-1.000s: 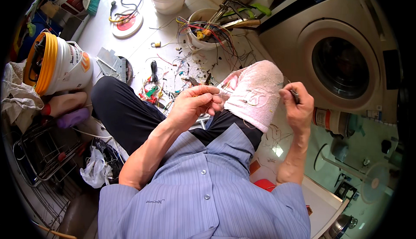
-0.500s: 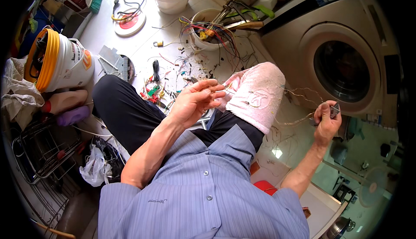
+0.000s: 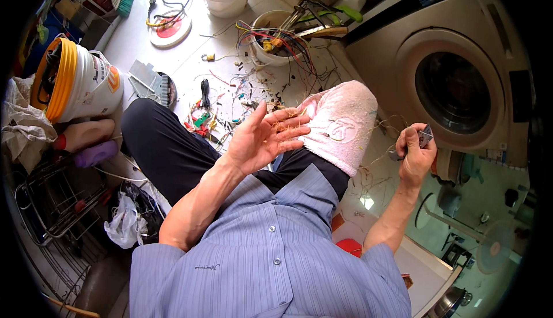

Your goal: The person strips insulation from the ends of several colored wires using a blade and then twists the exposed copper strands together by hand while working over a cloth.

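Clock directions taken from the middle of the view. Person seated, striped shirt, dark trousers. Left hand (image 3: 266, 136) near centre, palm up, grip spread, fingers fanned; fine coppery strands seem to lie across the fingers, too thin to tell whether any is pinched. Right hand (image 3: 416, 156) at three o'clock, well apart from the left, grip closed around a small dark grey block (image 3: 425, 136), a flat, paler face showing past the fingers. Thin wires (image 3: 377, 161) loop between that hand and the pink towel (image 3: 340, 125), which is draped over the right knee, just off centre toward two o'clock. Where the wires end, cannot tell. Floor toward eleven o'clock: wire scraps (image 3: 247, 94), many colours, strewn loose. Bundled black cord (image 3: 205, 93) at ten, beside the scraps. At twelve, a bucket (image 3: 266, 57) heaped with coloured wires and tools, wires spilling over its rim. Farther out toward eleven, a round white lid (image 3: 171, 40) with a plugged cable lying on it. Yellow-rimmed bucket (image 3: 92, 90) at ten, tilted. Washing machine (image 3: 458, 90) at two, door shut. Clear plastic bag (image 3: 124, 223) at eight.
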`<move>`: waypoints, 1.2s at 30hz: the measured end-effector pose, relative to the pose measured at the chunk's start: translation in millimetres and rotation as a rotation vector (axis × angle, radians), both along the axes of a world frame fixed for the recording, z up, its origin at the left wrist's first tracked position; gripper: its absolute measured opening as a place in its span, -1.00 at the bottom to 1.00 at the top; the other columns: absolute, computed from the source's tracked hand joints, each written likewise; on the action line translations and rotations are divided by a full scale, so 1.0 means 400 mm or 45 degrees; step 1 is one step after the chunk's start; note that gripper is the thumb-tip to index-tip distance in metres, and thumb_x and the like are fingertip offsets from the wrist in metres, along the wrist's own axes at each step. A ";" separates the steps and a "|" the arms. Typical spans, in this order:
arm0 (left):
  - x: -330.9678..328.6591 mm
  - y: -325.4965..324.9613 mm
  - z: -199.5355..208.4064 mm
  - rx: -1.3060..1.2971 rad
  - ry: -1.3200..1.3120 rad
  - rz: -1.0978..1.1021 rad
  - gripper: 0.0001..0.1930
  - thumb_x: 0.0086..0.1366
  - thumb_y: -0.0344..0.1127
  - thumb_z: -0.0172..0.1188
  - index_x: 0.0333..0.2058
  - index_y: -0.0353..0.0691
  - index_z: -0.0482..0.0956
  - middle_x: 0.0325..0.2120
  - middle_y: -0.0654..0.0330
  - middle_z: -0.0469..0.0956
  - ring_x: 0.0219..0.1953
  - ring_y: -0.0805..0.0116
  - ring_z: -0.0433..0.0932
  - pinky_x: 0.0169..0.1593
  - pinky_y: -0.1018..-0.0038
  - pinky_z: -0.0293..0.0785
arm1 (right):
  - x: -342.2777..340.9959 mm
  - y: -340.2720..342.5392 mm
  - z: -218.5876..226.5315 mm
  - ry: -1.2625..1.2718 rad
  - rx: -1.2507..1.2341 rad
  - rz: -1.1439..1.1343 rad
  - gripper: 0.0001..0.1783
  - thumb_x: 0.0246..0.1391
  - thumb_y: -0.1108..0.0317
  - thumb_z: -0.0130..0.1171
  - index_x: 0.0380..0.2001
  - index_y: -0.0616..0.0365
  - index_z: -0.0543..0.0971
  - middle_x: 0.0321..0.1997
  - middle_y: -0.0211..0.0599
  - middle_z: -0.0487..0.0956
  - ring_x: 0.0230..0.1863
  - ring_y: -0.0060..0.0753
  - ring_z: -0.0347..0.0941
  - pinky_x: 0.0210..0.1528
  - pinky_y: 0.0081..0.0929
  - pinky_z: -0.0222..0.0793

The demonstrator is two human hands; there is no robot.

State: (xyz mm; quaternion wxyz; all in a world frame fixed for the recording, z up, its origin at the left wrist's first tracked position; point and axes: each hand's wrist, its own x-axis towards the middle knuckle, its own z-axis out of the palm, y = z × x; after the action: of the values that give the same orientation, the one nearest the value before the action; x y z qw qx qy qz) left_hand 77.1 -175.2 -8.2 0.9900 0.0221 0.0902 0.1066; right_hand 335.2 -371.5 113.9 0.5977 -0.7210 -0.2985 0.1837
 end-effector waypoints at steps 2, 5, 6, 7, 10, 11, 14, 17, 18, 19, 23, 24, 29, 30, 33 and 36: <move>0.005 0.000 0.006 -0.011 0.030 0.007 -0.20 0.49 0.26 -0.22 0.31 -0.44 0.18 0.31 -0.25 0.24 0.32 -0.13 0.33 0.30 0.07 0.40 | -0.018 0.015 0.002 -0.012 -0.037 -0.003 -0.79 0.29 0.31 0.24 -0.32 0.20 0.47 -0.56 -0.43 0.45 -0.60 -0.65 0.27 -0.57 -0.68 0.13; 0.010 -0.002 0.012 -0.053 0.036 0.017 -0.16 0.48 0.29 -0.22 0.32 -0.46 0.14 0.33 -0.27 0.19 0.34 -0.16 0.29 0.32 0.05 0.38 | -0.071 0.044 0.010 -0.071 -0.136 0.057 -0.85 0.28 0.40 0.22 -0.34 0.22 0.48 -0.55 -0.42 0.48 -0.58 -0.66 0.31 -0.54 -0.67 0.20; 0.012 -0.002 0.013 -0.072 0.030 0.018 -0.16 0.47 0.29 -0.22 0.32 -0.47 0.13 0.33 -0.28 0.18 0.35 -0.17 0.28 0.32 0.05 0.37 | -0.091 0.051 0.012 -0.111 -0.159 0.067 -0.86 0.27 0.43 0.22 -0.35 0.22 0.50 -0.55 -0.42 0.49 -0.57 -0.67 0.33 -0.53 -0.67 0.22; 0.012 -0.002 0.014 -0.062 0.042 0.020 -0.15 0.47 0.30 -0.22 0.32 -0.47 0.13 0.33 -0.28 0.18 0.35 -0.16 0.27 0.32 0.04 0.37 | -0.106 0.057 0.008 -0.139 -0.180 0.082 -0.88 0.25 0.46 0.23 -0.36 0.23 0.51 -0.54 -0.43 0.51 -0.56 -0.68 0.34 -0.52 -0.68 0.24; 0.013 -0.002 0.014 -0.039 0.063 0.025 -0.15 0.47 0.30 -0.21 0.32 -0.46 0.14 0.33 -0.28 0.18 0.35 -0.16 0.27 0.32 0.04 0.37 | -0.136 0.065 0.007 -0.274 -0.266 0.184 -0.93 0.20 0.53 0.27 -0.36 0.24 0.56 -0.52 -0.43 0.56 -0.53 -0.71 0.40 -0.48 -0.69 0.31; 0.011 -0.002 0.013 -0.037 0.060 0.028 -0.16 0.47 0.30 -0.20 0.32 -0.46 0.15 0.33 -0.27 0.19 0.35 -0.16 0.27 0.32 0.04 0.37 | -0.140 0.065 0.006 -0.329 -0.294 0.241 -0.93 0.19 0.53 0.27 -0.36 0.25 0.56 -0.52 -0.43 0.57 -0.52 -0.70 0.42 -0.46 -0.69 0.33; 0.010 -0.003 0.007 -0.037 0.058 0.030 -0.16 0.47 0.29 -0.20 0.32 -0.46 0.16 0.32 -0.27 0.20 0.35 -0.15 0.28 0.32 0.04 0.37 | -0.154 0.075 0.011 -0.441 -0.280 0.307 -0.93 0.16 0.56 0.28 -0.36 0.28 0.56 -0.50 -0.35 0.60 -0.48 -0.62 0.50 -0.41 -0.64 0.40; 0.008 -0.002 0.005 -0.032 0.067 0.034 -0.17 0.47 0.29 -0.20 0.31 -0.46 0.18 0.31 -0.25 0.22 0.34 -0.14 0.29 0.32 0.03 0.37 | -0.156 0.075 0.013 -0.492 -0.277 0.309 -0.92 0.13 0.58 0.29 -0.36 0.28 0.56 -0.49 -0.31 0.61 -0.47 -0.57 0.52 -0.39 -0.63 0.42; 0.007 -0.001 0.005 -0.029 0.071 0.036 -0.17 0.47 0.29 -0.19 0.30 -0.46 0.19 0.31 -0.24 0.23 0.33 -0.14 0.30 0.32 0.03 0.37 | -0.155 0.074 0.014 -0.505 -0.280 0.304 -0.92 0.13 0.58 0.29 -0.36 0.28 0.56 -0.49 -0.31 0.61 -0.48 -0.57 0.52 -0.40 -0.62 0.42; 0.007 0.000 0.004 -0.031 0.076 0.044 -0.18 0.47 0.28 -0.19 0.30 -0.46 0.19 0.31 -0.24 0.23 0.33 -0.13 0.31 0.32 0.04 0.37 | -0.154 0.073 0.015 -0.519 -0.282 0.298 -0.92 0.12 0.58 0.30 -0.36 0.28 0.56 -0.49 -0.31 0.61 -0.48 -0.56 0.52 -0.40 -0.62 0.42; 0.001 0.009 0.006 -0.035 0.088 0.080 -0.19 0.47 0.27 -0.16 0.30 -0.45 0.20 0.31 -0.23 0.24 0.31 -0.12 0.34 0.31 0.05 0.38 | -0.156 0.075 0.025 -0.577 -0.293 0.311 -0.91 0.10 0.59 0.31 -0.37 0.28 0.56 -0.51 -0.30 0.60 -0.51 -0.54 0.50 -0.43 -0.61 0.39; 0.000 0.012 0.007 -0.033 0.090 0.089 -0.19 0.47 0.27 -0.15 0.30 -0.45 0.21 0.31 -0.23 0.24 0.30 -0.11 0.34 0.30 0.05 0.38 | -0.157 0.074 0.026 -0.588 -0.296 0.311 -0.91 0.09 0.59 0.31 -0.37 0.28 0.56 -0.51 -0.29 0.60 -0.51 -0.53 0.50 -0.43 -0.61 0.38; -0.006 0.012 0.000 -0.036 0.126 0.113 -0.20 0.47 0.25 -0.13 0.30 -0.44 0.20 0.29 -0.23 0.26 0.30 -0.12 0.34 0.29 0.05 0.39 | -0.159 0.070 0.028 -0.628 -0.300 0.301 -0.90 0.07 0.59 0.33 -0.39 0.27 0.57 -0.52 -0.30 0.59 -0.53 -0.54 0.47 -0.46 -0.60 0.35; -0.006 0.011 -0.001 -0.036 0.128 0.116 -0.20 0.47 0.25 -0.12 0.30 -0.44 0.20 0.29 -0.23 0.27 0.31 -0.12 0.34 0.29 0.04 0.39 | -0.159 0.070 0.029 -0.636 -0.293 0.297 -0.90 0.07 0.59 0.33 -0.39 0.27 0.57 -0.53 -0.31 0.59 -0.54 -0.54 0.47 -0.46 -0.61 0.35; -0.011 0.010 -0.004 -0.023 0.148 0.124 -0.19 0.46 0.26 -0.13 0.31 -0.45 0.18 0.29 -0.23 0.27 0.31 -0.12 0.33 0.30 0.04 0.37 | -0.160 0.065 0.030 -0.635 -0.290 0.247 -0.90 0.07 0.59 0.33 -0.38 0.26 0.58 -0.53 -0.32 0.58 -0.54 -0.57 0.45 -0.47 -0.62 0.34; -0.011 0.012 -0.008 -0.092 0.120 0.153 -0.17 0.46 0.28 -0.14 0.32 -0.45 0.16 0.30 -0.22 0.26 0.33 -0.12 0.31 0.32 0.02 0.34 | -0.159 0.056 0.029 -0.660 -0.301 0.156 -0.91 0.07 0.60 0.32 -0.38 0.25 0.58 -0.53 -0.33 0.59 -0.55 -0.61 0.44 -0.48 -0.63 0.33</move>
State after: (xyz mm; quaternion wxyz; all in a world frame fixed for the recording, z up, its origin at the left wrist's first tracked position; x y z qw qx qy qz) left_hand 72.6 -170.4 -11.5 0.9765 -0.0142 0.1418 0.1614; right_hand 271.5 -349.2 125.4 0.4012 -0.7891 -0.4609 0.0627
